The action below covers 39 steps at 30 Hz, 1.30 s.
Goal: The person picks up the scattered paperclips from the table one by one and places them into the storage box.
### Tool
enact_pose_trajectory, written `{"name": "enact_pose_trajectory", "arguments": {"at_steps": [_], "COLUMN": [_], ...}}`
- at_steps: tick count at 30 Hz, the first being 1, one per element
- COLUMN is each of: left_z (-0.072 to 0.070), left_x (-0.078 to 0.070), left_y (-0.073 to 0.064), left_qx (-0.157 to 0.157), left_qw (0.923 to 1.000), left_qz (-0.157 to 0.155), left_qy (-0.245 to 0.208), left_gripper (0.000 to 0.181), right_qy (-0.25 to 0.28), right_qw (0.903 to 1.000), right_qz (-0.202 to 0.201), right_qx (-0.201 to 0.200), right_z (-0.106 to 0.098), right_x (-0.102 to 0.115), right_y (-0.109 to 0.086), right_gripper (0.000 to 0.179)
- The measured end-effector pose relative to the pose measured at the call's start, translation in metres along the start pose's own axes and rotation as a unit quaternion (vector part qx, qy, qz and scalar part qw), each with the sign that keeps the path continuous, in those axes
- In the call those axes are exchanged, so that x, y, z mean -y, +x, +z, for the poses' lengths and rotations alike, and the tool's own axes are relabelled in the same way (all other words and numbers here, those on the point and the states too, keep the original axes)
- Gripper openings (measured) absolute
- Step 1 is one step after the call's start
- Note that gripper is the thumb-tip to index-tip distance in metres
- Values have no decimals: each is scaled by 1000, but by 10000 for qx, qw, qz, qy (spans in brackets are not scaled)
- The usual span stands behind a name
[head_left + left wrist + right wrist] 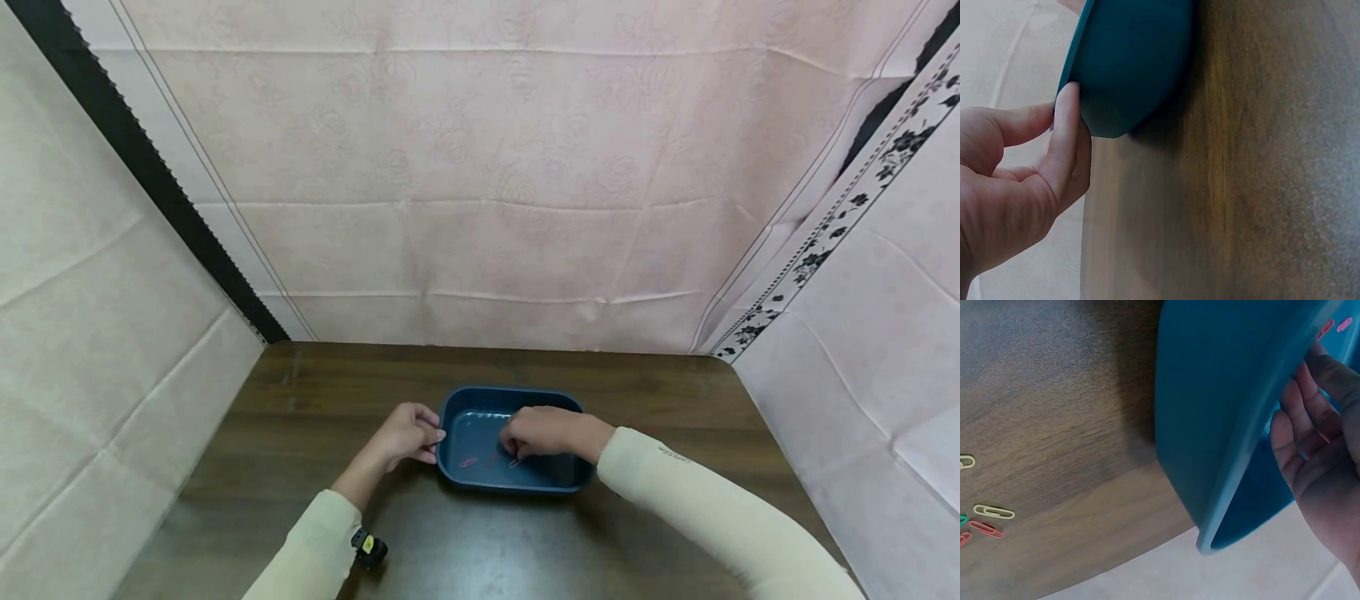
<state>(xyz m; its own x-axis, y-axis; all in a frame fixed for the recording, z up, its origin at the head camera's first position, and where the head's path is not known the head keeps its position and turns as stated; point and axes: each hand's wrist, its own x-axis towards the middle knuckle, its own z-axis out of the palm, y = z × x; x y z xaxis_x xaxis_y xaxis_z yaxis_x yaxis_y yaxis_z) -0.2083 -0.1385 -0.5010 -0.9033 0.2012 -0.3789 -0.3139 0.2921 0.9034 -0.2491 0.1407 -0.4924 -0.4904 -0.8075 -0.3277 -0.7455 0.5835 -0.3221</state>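
Tabletop (472, 550): left hand (408, 433) pinches tray (472, 432), right (549, 432) curls inside.

Behind the wooden table (667, 392) I see a creased, pale pinkish cloth (487, 167) with a faint floral pattern. To my left a whitish sheet (112, 333) slopes away, a black strip (142, 150) along its edge; to my right another sheet (885, 350) carries a black flowered border (855, 200). Soft light glints off the brown tabletop's near part.
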Motion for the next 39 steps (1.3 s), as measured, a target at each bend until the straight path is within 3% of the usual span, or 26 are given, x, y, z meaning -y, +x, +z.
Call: {"name": "enact_pose_trajectory", "arguments": {"at_steps": [13,19,30,39], "left_z": [0,0,0,0], "left_x": [1,1,1,0], "left_y": [1,1,1,3], "left_qx": [-38,-41,15,19], "left_qw": [10000,10000,10000,10000], "left_qz": [-6,-12,0,-72], "left_qy": [41,39,39,27], "left_gripper": [23,22,25,23], "right_qy": [586,666,970,997], "right_qw": [9967,9925,9781,9562], "right_qz": [-31,-124,55,314], "right_qx": [-564,-1014,-1842,-2732], "right_z": [-8,-12,-17,-17], "right_x": [-2,-1,-12,-28], "right_y": [-23,-40,-83,-116], "right_gripper": [9,11,14,15]}}
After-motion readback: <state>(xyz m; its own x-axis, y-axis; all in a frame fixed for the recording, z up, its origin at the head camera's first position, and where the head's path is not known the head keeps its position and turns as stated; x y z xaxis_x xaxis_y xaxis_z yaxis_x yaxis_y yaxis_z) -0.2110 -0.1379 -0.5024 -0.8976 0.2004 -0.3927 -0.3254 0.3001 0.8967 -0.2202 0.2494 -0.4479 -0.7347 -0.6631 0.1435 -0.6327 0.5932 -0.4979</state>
